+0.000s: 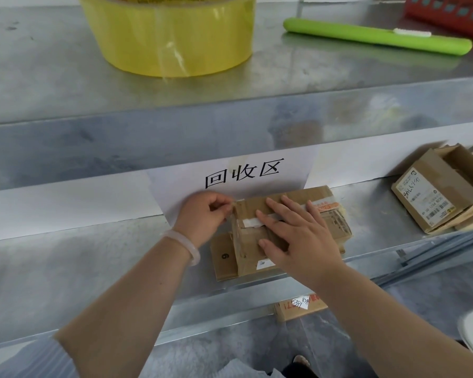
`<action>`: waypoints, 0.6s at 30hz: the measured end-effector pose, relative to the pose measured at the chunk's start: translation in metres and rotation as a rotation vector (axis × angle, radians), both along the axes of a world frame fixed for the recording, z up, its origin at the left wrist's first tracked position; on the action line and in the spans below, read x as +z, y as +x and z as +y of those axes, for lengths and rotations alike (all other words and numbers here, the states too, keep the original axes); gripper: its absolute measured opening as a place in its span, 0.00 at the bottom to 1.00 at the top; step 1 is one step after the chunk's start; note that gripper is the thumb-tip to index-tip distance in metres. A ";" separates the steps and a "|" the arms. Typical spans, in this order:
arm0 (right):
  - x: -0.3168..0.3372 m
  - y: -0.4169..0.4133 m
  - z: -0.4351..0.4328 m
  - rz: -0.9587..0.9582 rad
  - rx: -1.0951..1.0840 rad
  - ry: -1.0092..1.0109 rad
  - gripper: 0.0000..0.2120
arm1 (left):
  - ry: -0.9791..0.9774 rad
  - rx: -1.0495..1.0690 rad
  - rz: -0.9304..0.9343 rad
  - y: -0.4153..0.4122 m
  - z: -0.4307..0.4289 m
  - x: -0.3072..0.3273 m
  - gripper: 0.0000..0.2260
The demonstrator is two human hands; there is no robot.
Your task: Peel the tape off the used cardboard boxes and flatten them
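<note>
Right now, mid-peel on one small cardboard box [253,205], lying on the metal shelf [120,255] directly under the right hand [298,236] and just right of the left hand [205,214]. Taped along the top seam, with a pale strip of tape [253,222] running out from beneath the right fingers toward the left-hand corner. Left hand curled, thumb and forefinger pinching apparently the loose end of that tape at the box's corner; a white bangle [183,244] on that wrist. Right hand flat and spread, fingers straight, pressing down on the top of the box to steady it, gripping nothing. Under the box, poking out below the left hand, a flat piece of cardboard [224,257] marked with a 6. Just beyond the right fingertips, an orange label [328,206] on the box's far end. Behind both hands, a white paper sign [241,173] with three printed characters. Well off to the right of the right hand, more opened boxes [432,197] leaning together. Above both hands, on the upper shelf, a big yellow tape roll [170,36], a green utility knife [377,36] and the corner of a red basket [448,9]. Judged as the tape-removal step, early on this box, flattening not yet begun. Next move likely calling for a steady pull of the pinched end across toward the right hand, low and slow to avoid tearing the strip, with the pressing hand lifted or shifted clear of the tape's path; knife within reach above in case of a snapped end.
</note>
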State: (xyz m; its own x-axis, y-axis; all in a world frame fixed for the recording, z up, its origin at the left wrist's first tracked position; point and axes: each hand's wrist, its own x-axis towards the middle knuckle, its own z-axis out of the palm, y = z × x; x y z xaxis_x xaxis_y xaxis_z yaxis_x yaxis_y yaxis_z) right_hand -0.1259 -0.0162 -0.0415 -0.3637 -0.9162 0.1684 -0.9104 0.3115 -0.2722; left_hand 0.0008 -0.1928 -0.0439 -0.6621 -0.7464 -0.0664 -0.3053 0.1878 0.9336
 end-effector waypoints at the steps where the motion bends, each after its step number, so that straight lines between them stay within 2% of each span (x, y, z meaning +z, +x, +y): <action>1: 0.000 0.000 0.001 0.001 0.002 -0.001 0.27 | -0.041 0.016 -0.026 -0.001 -0.002 -0.001 0.11; 4: 0.000 0.000 0.002 -0.002 0.004 0.002 0.27 | -0.113 0.044 -0.073 -0.005 -0.005 -0.003 0.11; 9: 0.001 0.000 0.003 0.000 0.014 0.002 0.26 | -0.027 0.116 -0.047 -0.015 -0.003 -0.007 0.11; 13: 0.000 0.001 0.004 0.012 0.015 -0.017 0.25 | 0.014 0.101 -0.021 -0.021 -0.006 -0.002 0.10; 16: -0.001 0.001 0.006 0.021 0.023 -0.032 0.24 | 0.157 0.117 0.080 -0.029 -0.013 0.014 0.06; 18: -0.002 0.002 0.008 0.020 0.025 -0.032 0.24 | 0.146 0.060 0.072 -0.033 -0.022 0.026 0.06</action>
State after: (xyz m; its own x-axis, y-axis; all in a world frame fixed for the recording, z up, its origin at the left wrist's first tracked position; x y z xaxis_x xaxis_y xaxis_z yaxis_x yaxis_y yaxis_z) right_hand -0.1241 -0.0084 -0.0431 -0.3369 -0.9191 0.2044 -0.9233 0.2800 -0.2629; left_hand -0.0325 -0.2151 -0.0182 -0.6237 -0.7706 -0.1309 -0.2430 0.0321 0.9695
